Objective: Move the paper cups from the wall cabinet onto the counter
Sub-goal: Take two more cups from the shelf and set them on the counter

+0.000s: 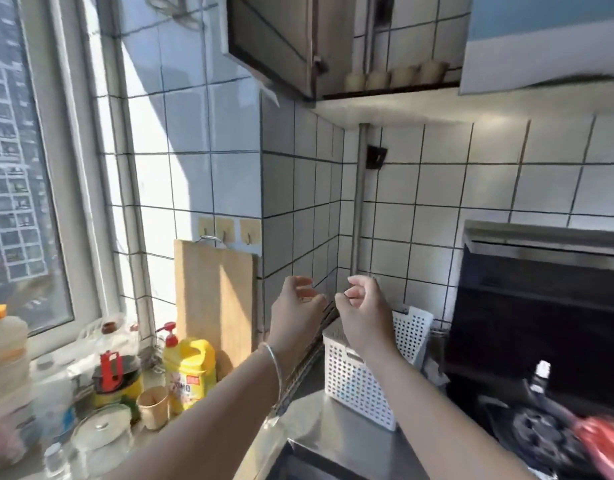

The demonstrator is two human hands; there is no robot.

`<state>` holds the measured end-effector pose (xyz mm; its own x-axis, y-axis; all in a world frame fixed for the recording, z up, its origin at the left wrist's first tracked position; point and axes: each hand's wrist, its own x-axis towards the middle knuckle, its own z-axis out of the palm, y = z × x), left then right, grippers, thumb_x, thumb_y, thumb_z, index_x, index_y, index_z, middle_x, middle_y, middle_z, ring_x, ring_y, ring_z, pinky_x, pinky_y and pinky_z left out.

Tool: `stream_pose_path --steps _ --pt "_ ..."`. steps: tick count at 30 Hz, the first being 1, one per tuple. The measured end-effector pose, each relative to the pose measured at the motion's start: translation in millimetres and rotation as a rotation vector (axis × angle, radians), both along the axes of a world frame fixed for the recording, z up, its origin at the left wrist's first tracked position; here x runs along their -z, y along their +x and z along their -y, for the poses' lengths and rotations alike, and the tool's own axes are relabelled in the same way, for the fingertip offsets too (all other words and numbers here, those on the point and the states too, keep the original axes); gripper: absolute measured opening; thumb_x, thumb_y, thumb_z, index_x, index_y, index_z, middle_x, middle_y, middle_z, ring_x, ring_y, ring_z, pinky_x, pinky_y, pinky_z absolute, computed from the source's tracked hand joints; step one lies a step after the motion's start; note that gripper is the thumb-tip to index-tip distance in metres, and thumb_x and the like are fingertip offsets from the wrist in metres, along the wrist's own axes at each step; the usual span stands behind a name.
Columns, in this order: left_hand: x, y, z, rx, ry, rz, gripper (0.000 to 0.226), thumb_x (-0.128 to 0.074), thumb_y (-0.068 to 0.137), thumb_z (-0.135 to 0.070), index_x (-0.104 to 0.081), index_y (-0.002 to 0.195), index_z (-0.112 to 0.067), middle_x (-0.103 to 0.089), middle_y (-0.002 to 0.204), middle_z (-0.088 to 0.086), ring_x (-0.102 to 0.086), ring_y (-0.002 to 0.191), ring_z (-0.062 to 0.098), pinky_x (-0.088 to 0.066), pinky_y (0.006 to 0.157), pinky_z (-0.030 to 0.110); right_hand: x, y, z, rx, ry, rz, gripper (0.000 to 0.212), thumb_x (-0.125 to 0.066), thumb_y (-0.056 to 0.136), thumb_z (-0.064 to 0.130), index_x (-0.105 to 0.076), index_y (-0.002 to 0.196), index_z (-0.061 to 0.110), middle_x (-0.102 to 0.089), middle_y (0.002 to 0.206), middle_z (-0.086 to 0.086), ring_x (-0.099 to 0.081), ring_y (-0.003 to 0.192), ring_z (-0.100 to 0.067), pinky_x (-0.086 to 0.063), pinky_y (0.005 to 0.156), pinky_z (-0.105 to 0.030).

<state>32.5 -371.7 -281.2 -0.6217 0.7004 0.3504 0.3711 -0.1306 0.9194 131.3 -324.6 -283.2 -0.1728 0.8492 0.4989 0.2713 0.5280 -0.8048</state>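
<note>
**Head view: both hands raised below the open wall cabinet**

Head view showed the left hand [300,306] and right hand [359,301] side by side, near each other, fingers loosely curled and part open, gripping nothing. Behind them stood a white perforated basket [361,375] on the steel counter [336,434]. One paper cup [154,407] already stood at the counter's left. Four paper cups [397,77] remained in the wall cabinet [333,46]. Judged step: reaching; the next move calls for an upward stretch to a cup.
</note>
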Motion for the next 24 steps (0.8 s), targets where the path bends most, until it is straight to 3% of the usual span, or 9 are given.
stream_pose_path --steps 4,6,10,12,17,22,24 --pt "-27.3 -20.3 -65.9 0.103 0.023 -0.021 0.026 -0.062 0.081 -0.021 -0.05 0.101 -0.03 -0.055 0.083 -0.021 -0.057 0.072 -0.002 -0.039 0.051 0.014 -23.6 -13.9 -58.4 0.08 0.038 -0.012 0.03 -0.058 0.085 0.026 -0.052 0.114 0.02 -0.057 0.096 0.005 -0.052 0.075 -0.006 -0.041 0.061 -0.019" --pt "-42.2 -27.3 -98.1 0.122 0.043 -0.029 0.025 -0.062 0.081 -0.02 -0.051 0.101 -0.03 -0.056 0.084 -0.021 -0.057 0.072 -0.001 -0.04 0.052 0.016 -36.5 -17.0 -86.0 0.115 0.05 -0.022 0.03 -0.057 0.085 0.025 -0.053 0.113 0.019 -0.056 0.094 0.005 -0.052 0.075 -0.007 -0.039 0.062 -0.02" --pt "-75.7 -30.5 -158.6 0.194 0.121 -0.028 0.024 -0.062 0.083 -0.018 -0.051 0.102 -0.027 -0.056 0.083 -0.019 -0.055 0.069 -0.003 -0.04 0.042 0.003 -70.6 -16.8 -139.3 0.164 0.085 -0.04 0.03 -0.056 0.086 0.025 -0.053 0.115 0.019 -0.055 0.092 0.007 -0.052 0.076 -0.008 -0.039 0.065 -0.021" --pt "-92.5 -28.6 -186.9 0.216 0.151 -0.036 0.024 -0.062 0.083 -0.018 -0.051 0.104 -0.024 -0.056 0.083 -0.018 -0.054 0.068 -0.002 -0.039 0.042 0.003 -89.8 -15.5 -165.1 0.183 0.118 -0.038 0.03 -0.056 0.086 0.026 -0.052 0.115 0.019 -0.055 0.091 0.007 -0.052 0.076 -0.009 -0.039 0.066 -0.022" --pt "-137.2 -17.8 -249.3 0.229 0.215 -0.076 0.028 -0.06 0.083 -0.017 -0.052 0.109 -0.021 -0.058 0.084 -0.015 -0.057 0.076 0.008 -0.046 0.066 0.024 -136.9 -11.2 -226.1 0.191 0.216 -0.026 0.028 -0.054 0.088 0.026 -0.052 0.115 0.018 -0.057 0.095 0.005 -0.053 0.084 -0.014 -0.038 0.07 -0.025" --pt "-176.0 -14.5 -297.8 0.233 0.266 -0.074 0.027 -0.06 0.084 -0.018 -0.05 0.109 -0.022 -0.059 0.084 -0.013 -0.058 0.086 0.013 -0.043 0.075 0.026 -177.8 -7.4 -280.6 0.18 0.312 -0.038 0.026 -0.053 0.088 0.024 -0.052 0.113 0.017 -0.055 0.096 0.004 -0.053 0.085 -0.014 -0.037 0.071 -0.024" --pt "-194.3 -15.9 -313.8 0.242 0.29 -0.079 0.025 -0.059 0.084 -0.018 -0.049 0.107 -0.024 -0.058 0.083 -0.014 -0.058 0.08 0.01 -0.044 0.068 0.025 -198.1 -7.2 -299.0 0.176 0.347 -0.063 0.026 -0.052 0.089 0.022 -0.052 0.114 0.016 -0.056 0.098 0.002 -0.054 0.088 -0.017 -0.037 0.071 -0.023"
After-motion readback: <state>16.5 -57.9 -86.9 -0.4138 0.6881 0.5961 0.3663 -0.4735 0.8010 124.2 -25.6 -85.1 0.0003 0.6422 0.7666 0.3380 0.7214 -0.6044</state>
